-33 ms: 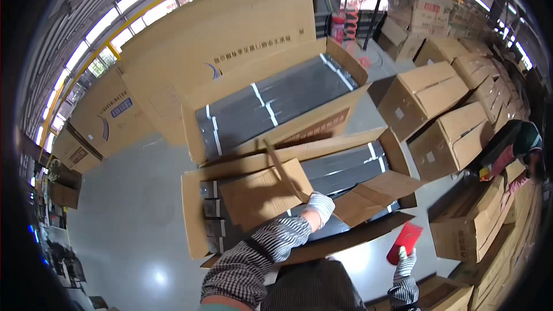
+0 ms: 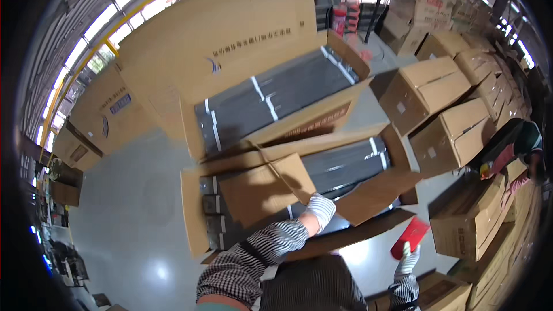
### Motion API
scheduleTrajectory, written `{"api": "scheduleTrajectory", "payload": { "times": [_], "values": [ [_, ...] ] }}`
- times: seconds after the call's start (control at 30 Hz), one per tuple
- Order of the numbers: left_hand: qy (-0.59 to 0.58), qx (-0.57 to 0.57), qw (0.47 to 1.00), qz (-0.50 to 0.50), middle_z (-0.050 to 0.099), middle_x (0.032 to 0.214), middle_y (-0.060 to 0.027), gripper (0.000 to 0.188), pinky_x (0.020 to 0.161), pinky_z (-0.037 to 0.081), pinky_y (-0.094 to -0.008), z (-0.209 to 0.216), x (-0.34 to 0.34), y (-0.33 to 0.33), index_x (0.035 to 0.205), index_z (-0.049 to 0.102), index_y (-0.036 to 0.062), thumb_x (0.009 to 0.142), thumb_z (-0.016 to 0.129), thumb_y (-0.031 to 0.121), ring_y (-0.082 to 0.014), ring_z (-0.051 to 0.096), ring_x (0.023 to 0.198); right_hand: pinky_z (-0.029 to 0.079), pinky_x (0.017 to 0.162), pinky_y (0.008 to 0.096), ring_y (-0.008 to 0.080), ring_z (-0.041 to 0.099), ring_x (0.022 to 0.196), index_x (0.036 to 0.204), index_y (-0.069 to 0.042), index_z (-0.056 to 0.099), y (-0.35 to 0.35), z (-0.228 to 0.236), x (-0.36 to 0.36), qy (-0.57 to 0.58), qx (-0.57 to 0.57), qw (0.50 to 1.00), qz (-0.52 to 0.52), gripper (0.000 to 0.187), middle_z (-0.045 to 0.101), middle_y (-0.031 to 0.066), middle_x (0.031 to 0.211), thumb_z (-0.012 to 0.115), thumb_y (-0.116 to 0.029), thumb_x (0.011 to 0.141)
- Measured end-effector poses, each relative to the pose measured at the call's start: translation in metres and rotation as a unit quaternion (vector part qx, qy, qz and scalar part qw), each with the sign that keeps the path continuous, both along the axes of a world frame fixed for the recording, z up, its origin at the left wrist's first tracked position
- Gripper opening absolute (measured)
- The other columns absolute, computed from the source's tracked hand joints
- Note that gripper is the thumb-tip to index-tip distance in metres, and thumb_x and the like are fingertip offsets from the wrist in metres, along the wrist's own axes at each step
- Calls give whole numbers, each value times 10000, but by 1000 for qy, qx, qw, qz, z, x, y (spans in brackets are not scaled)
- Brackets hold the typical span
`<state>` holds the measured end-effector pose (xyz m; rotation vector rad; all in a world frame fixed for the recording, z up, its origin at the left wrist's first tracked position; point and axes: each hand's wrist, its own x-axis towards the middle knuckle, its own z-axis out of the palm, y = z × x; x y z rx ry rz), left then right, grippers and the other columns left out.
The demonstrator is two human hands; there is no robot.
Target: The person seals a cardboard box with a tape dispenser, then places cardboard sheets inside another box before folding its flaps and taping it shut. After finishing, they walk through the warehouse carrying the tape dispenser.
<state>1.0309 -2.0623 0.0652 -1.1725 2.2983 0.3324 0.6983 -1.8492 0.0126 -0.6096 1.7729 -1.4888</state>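
My left hand, in a white striped glove, is closed on the edge of a cardboard piece raised at a slant over an open carton. A flat cardboard sheet lies beneath it, across dark wrapped bundles bound with white bands. To the right of the carton, my right hand, also gloved, grips a flat red rectangular thing; its exact kind is unclear. Near that hand, the carton's right-hand flap folds over the bundles.
Behind stands a second long carton of dark wrapped bundles, before tall cardboard sheets. Closed boxes crowd the right side, where another person bends over a box. Another open box sits at the lower right.
The raised cardboard piece leans a little further left, my left hand still on it. My right hand and the red thing have shifted slightly up and right. The view has moved a little.
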Motion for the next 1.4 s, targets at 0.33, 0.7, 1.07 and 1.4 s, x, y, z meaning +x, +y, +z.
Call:
{"api": "scheduleTrajectory", "payload": {
  "times": [0.33,0.7,1.07,1.4],
  "values": [
    [170,242,895,333,465,1473,-187,611,1162,291,-465,-116,58,135,1425,495,88,910,574,408,-406,331,1425,465,1016,428,307,553,1217,1506,-157,350,-140,-7,20,343,-135,887,278,710,500,179,1412,726,-255,911],
    [47,-231,878,417,616,1256,-166,924,1151,277,-499,-189,278,-36,1450,431,56,701,833,420,-314,568,1203,483,880,500,430,573,997,997,-27,612,-168,-135,97,455,44,663,594,505,625,234,1009,801,-362,670],
    [391,127,852,325,684,1121,-153,501,899,529,-382,-29,307,-100,1208,638,49,765,770,245,-343,655,1034,405,1042,493,421,556,1148,1064,73,590,-174,-164,98,438,203,627,612,655,633,285,1120,782,-440,704],
    [558,-93,728,387,680,1082,-77,490,880,521,-326,217,340,-199,1159,628,42,700,770,142,-185,645,1001,435,1023,481,429,568,1131,1298,166,461,-172,-103,92,494,170,636,568,953,597,297,1185,785,-513,713]
  ]
}}
